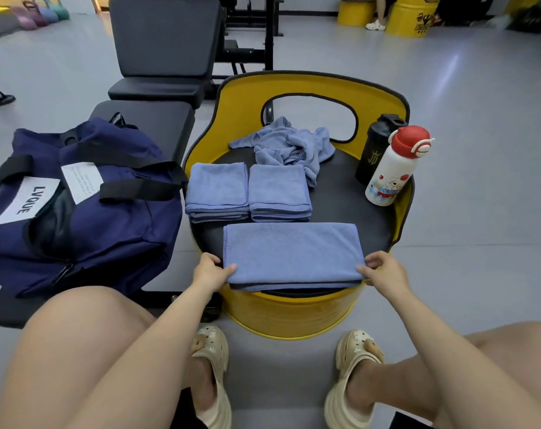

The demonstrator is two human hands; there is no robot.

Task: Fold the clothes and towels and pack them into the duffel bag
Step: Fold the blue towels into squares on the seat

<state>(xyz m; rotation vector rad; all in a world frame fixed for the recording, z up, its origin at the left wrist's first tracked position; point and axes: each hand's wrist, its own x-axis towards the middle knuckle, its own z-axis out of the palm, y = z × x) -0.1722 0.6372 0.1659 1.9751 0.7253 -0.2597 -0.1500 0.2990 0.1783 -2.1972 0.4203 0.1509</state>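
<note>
While both hands pinch its ends, the half-folded towel (294,253) seemingly lies flat.

You face grey gym floor (479,97), glossy, light streak upper right. Black padded bench (163,41) stands ahead left, black rack frame (250,29) behind it. Yellow drum seats (408,17) sit far right. Pastel kettlebells (40,12) line far left corner.
</note>
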